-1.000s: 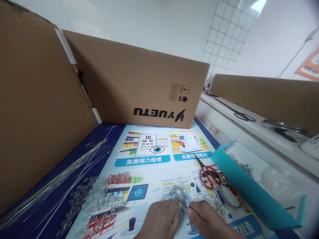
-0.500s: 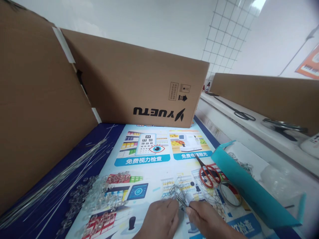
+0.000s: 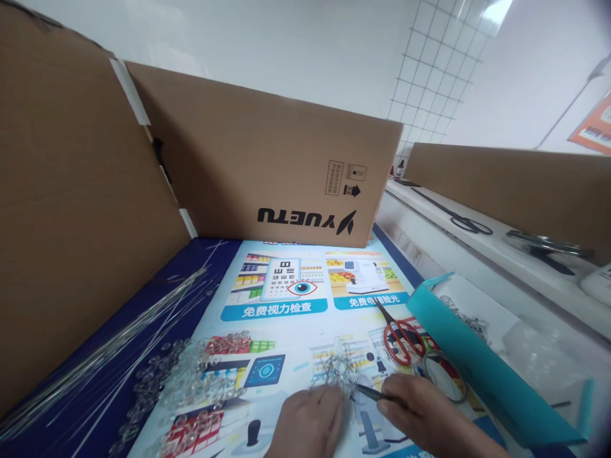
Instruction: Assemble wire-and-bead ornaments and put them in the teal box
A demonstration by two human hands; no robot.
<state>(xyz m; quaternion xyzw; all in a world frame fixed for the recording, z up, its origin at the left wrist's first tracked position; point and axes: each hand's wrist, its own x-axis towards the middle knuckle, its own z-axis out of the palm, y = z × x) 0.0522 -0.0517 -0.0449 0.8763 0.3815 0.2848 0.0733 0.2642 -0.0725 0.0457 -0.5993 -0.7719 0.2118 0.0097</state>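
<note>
My left hand (image 3: 308, 420) is closed at the near edge of a tangle of thin silvery wire (image 3: 340, 366), its fingertips pinching a piece of it. My right hand (image 3: 413, 407), a little to the right, grips a slim, dark, pointed tool that looks like tweezers (image 3: 375, 392). The tool's tip points left at the wire beside my left fingers. Fine wire loops lie around both hands on the printed poster (image 3: 286, 331). Exactly what my left fingers hold is partly hidden.
Red-handled scissors (image 3: 403, 340) and a roll of clear tape (image 3: 446, 375) lie right of the wire. A teal box (image 3: 487, 362) holds more wire bits. Clear beads (image 3: 200, 375) and long straight wires (image 3: 119, 337) lie left. Cardboard panels (image 3: 267, 159) stand behind and left.
My right hand has moved right, away from my left hand, with the dark tool now showing more fully. My left hand stays nearly in place at the wire tangle.
</note>
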